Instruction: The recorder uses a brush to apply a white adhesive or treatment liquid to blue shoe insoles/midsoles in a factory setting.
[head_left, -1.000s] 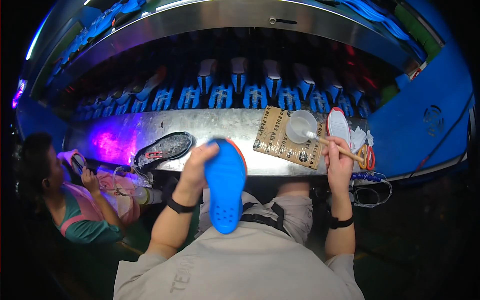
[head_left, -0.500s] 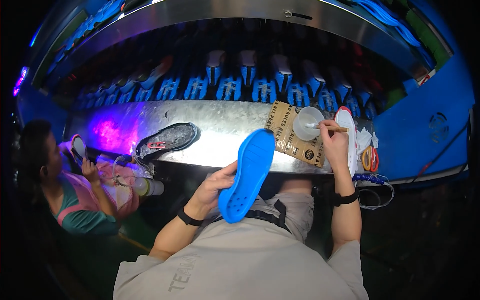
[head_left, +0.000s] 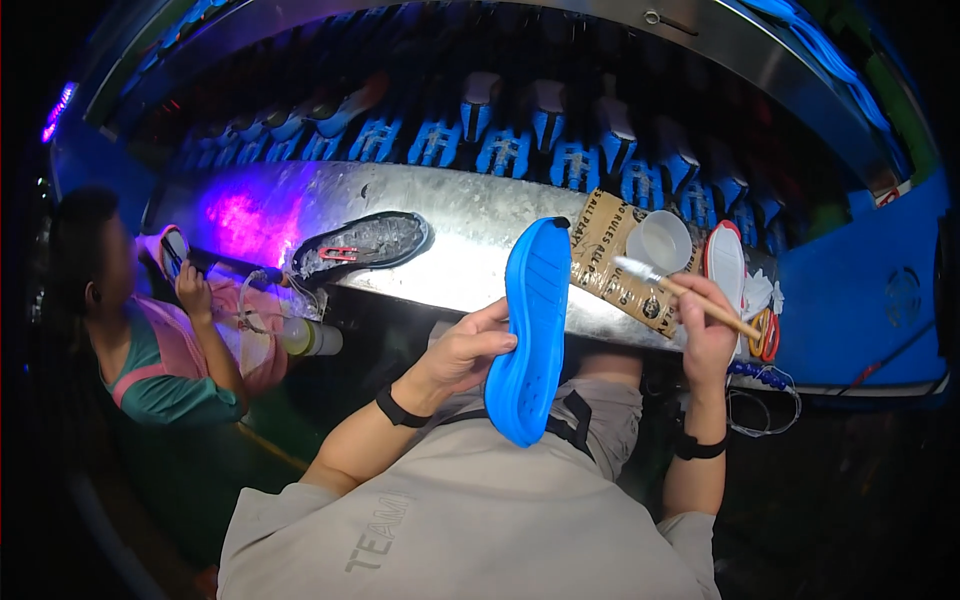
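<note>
In front of my body, my left hand (head_left: 462,352) grips the edge of a blue shoe sole (head_left: 535,330), held upright and tilted so its inner side faces right. Between the fingers of my right hand (head_left: 704,325) is a brush (head_left: 715,305) with a wooden handle. Its pale bristles (head_left: 638,268) point left, toward the sole but apart from it. Just beyond the brush, a translucent plastic cup (head_left: 660,243) stands on a piece of brown cardboard (head_left: 618,265) at the bench's edge.
A dark shoe-shaped tray (head_left: 365,248) lies on the metal bench (head_left: 465,235). Right of the cardboard are a white sole with a red rim (head_left: 725,262) and scissors (head_left: 768,335). Blue holders with shoes (head_left: 502,152) line the back. At left, a co-worker (head_left: 170,300) holds a shoe.
My right hand has drawn the brush out of the cup and toward me. The blue sole has turned more edge-on in my left hand. The whole view has shifted.
</note>
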